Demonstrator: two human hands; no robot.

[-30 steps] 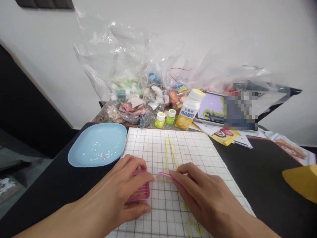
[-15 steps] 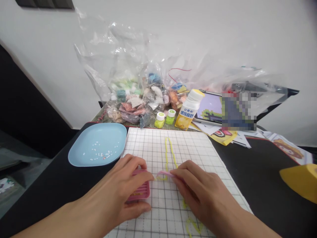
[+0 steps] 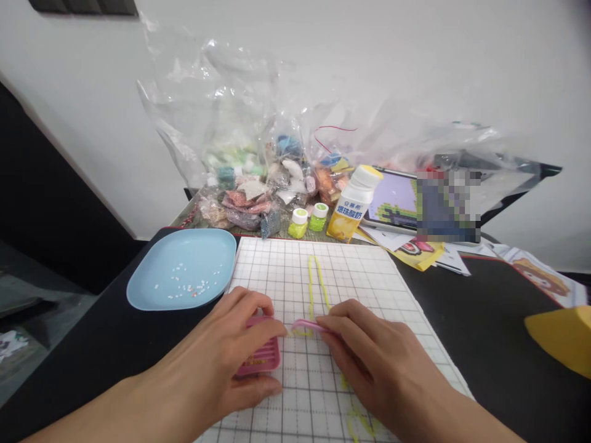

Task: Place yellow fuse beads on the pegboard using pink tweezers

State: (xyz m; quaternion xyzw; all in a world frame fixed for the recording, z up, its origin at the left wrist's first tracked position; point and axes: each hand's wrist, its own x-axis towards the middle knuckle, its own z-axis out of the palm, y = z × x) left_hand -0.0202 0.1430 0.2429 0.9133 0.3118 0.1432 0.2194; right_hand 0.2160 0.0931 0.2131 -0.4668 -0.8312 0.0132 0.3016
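My left hand (image 3: 240, 344) is closed around a small pink ridged tray (image 3: 272, 360) that holds tiny gold-yellow beads; its thumb and fingers grip the sides and hide much of it. In my right hand (image 3: 369, 351) is a slim pink tool, apparently tweezers (image 3: 305, 323), pinched between thumb and fingers, its curved tip pointing left at the tray. Both hands rest over a white gridded board (image 3: 272, 264). A narrow line of yellow-green beads (image 3: 322, 283) runs up the board beyond the tool. More yellow-green beads (image 3: 360, 421) lie under and below my right hand.
On the left, a light blue plate (image 3: 152, 271) carries scattered white beads. Behind the board stand two small bead jars (image 3: 299, 224), a yogurt bottle (image 3: 353, 206), clear bags of beads (image 3: 249, 191) and a tablet (image 3: 392, 197). A yellow object (image 3: 561, 338) sits at right.
Both hands stay almost where they were, still holding the tray and the pink tool. The tool's tip shows a very slight shift; the view has drifted a little.
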